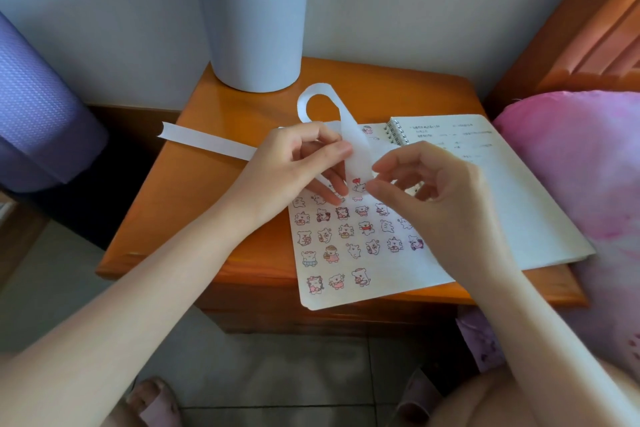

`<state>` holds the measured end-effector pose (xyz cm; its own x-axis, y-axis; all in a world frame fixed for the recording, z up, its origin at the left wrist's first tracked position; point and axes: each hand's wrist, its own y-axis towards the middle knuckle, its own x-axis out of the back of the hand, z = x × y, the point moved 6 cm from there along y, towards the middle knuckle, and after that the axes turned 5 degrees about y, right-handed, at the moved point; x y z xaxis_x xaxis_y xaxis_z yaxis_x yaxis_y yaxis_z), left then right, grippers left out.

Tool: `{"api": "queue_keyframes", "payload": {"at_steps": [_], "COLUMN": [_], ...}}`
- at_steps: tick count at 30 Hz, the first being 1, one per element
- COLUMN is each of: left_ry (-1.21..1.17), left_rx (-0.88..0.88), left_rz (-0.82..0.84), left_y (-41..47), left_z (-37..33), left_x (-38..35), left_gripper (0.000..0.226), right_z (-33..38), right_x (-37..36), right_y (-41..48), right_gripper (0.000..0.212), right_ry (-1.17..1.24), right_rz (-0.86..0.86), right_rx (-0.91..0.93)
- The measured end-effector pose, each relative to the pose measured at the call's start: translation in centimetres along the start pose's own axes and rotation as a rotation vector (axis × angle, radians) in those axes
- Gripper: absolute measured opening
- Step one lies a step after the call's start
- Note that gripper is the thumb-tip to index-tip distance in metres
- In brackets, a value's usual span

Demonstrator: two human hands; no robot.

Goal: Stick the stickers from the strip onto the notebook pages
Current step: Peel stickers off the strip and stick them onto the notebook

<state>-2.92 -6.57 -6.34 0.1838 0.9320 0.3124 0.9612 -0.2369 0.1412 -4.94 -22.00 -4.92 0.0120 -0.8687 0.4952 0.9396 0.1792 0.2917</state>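
Your left hand [304,163] pinched the strip [353,152], which ran 12 to 6 over the notebook [381,270], its end sticker [358,185] just at 9 o'clock of your nearer right hand [436,191], thumb and forefinger curled at its edge, grip unclear.

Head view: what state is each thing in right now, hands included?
Notebook: open, flat on the nightstand, left page carrying rows of stickers.
Strip: looped upward, one tail off the nightstand's left edge.
Left hand: holds the strip.
Right hand: fingers pinch the strip's lower end.
Bin: upright, on the nightstand.
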Motion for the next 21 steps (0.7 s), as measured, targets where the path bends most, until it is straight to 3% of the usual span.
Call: {"api": "queue_keyframes", "payload": {"at_steps": [6,12,21], "left_ry": [-0.06,0.013,0.0], "left_rx": [0.013,0.0,0.006], "left_rz": [0.055,0.076,0.086], "left_y": [-0.11,-0.06,-0.21], "left_z": [-0.07,-0.19,-0.38], "left_x": [-0.34,-0.59,-0.69], "left_gripper": [0.027,0.011,0.007], "right_z": [0.1,0.26,0.11], "right_x": [0.45,0.31,0.17], "right_y": [0.03,0.02,-0.01], "right_gripper": [0.016,0.01,0.011], "right_ry": [0.067,0.027,-0.035], "right_rz": [-0.069,-0.055,-0.043], "right_rx": [0.009,0.039,0.05]}}
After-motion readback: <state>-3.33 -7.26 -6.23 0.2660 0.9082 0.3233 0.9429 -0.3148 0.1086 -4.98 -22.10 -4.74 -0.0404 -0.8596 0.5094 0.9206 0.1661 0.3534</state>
